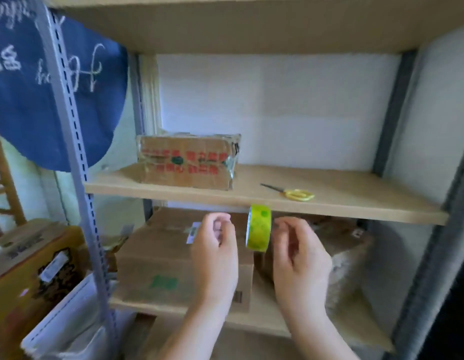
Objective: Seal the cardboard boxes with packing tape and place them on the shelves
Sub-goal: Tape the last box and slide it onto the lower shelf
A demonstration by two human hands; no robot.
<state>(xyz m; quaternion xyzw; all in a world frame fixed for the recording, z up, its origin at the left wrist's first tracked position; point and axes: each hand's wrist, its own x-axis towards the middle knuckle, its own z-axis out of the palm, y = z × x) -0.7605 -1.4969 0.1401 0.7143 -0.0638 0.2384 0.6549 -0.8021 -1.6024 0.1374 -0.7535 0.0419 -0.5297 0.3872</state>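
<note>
Right hand (298, 255) gripped the green tape roll (259, 228), held upright below the middle shelf (329, 203) edge. Left hand (215, 253) beside it, fingers curled; whether it pinched the tape end, could not tell. Taped box (186, 161) sat on the shelf, scissors (294, 193) well right. Another box (181, 268) on the shelf below.

Middle shelf (355, 201): taped cardboard box (186, 162) left, yellow scissors (296, 194) right, apart.

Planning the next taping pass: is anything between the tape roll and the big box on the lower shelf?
Nothing visible. The green tape roll hangs in open air just under the middle shelf's front edge, between the left hand and right hand. The large box lies directly behind and below it.
</note>
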